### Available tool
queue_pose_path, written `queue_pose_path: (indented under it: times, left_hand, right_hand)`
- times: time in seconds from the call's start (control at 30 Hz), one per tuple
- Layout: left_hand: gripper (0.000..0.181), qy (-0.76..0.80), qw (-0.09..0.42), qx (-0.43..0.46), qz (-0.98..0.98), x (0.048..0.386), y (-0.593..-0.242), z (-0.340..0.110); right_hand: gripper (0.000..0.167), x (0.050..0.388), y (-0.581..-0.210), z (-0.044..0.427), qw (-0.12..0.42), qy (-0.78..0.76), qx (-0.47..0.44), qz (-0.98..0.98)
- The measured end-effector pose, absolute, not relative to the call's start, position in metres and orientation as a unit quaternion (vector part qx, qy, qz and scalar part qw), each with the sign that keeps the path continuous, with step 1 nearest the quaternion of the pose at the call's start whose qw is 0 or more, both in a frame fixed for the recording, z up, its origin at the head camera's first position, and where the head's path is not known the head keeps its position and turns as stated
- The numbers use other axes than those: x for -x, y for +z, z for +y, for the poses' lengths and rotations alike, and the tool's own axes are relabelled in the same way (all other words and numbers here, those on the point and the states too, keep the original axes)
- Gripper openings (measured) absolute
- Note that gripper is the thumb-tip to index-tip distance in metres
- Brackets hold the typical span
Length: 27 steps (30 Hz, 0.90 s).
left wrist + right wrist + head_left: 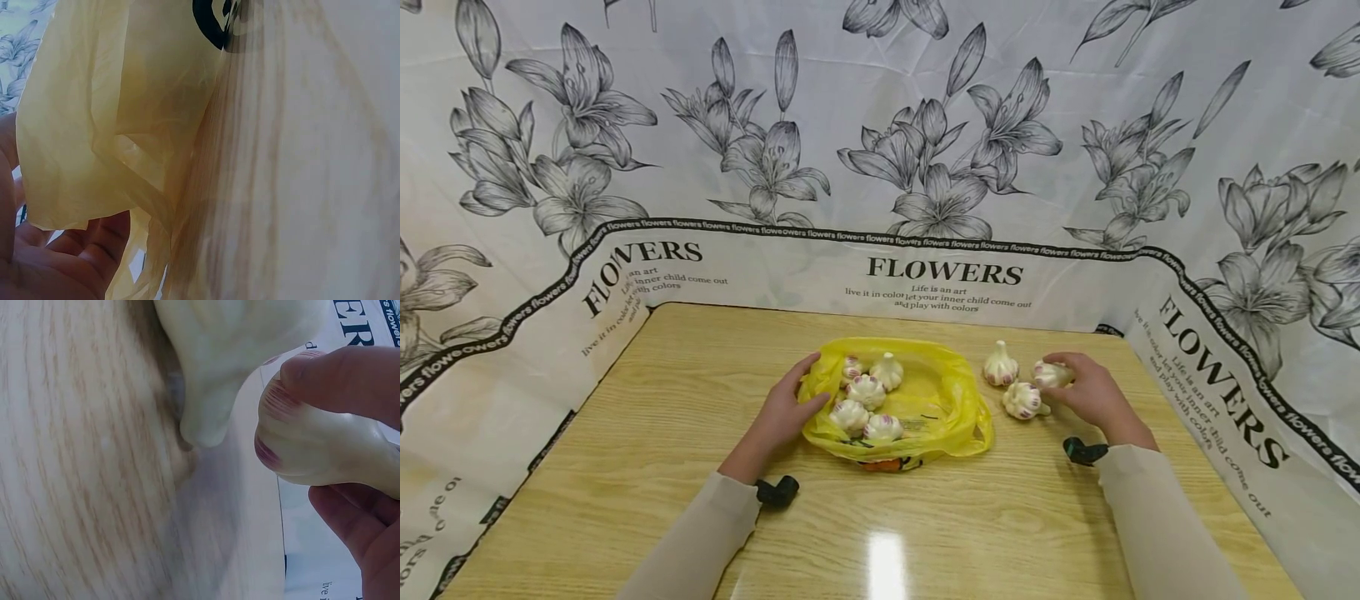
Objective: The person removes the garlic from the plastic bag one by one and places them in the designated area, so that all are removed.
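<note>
A yellow plastic bag point(973, 421) lies with its mouth spread wide on the table, several white and purple garlic bulbs point(867, 391) gathered in its left half. At its left rim my left hand point(784, 410) grips the plastic, with the thumb over the edge; the left wrist view has the yellow film point(75, 125) between thumb and fingers. My right hand point(1093, 396) pinches a garlic bulb point(312, 444) between thumb and fingers, right of the bag. Two more bulbs are close by: one upright point(1001, 365), one on its side point(1022, 402).
The wooden table point(625, 433) runs back to a white floral cloth point(775, 275) that hangs behind it and along both sides. Dark wrist devices sit below both hands, one at the left cuff point(777, 492) and one at the right point(1084, 452).
</note>
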<state>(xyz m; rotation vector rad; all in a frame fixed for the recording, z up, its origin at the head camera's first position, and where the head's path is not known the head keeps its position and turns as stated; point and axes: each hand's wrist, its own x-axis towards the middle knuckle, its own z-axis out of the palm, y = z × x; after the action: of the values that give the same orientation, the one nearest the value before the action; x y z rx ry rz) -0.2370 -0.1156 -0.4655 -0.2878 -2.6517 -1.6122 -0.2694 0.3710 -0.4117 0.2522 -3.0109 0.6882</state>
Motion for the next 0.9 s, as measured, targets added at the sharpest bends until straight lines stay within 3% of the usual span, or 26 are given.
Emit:
queue_pose_path:
  times: [0.9]
  left_hand:
    - [0.068,-0.521,0.008,0.098,-0.848,0.237,-0.465,-0.116]
  right_hand:
    - [0.05,0.275,-0.425,0.371,0.009,0.191,-0.099,-0.977]
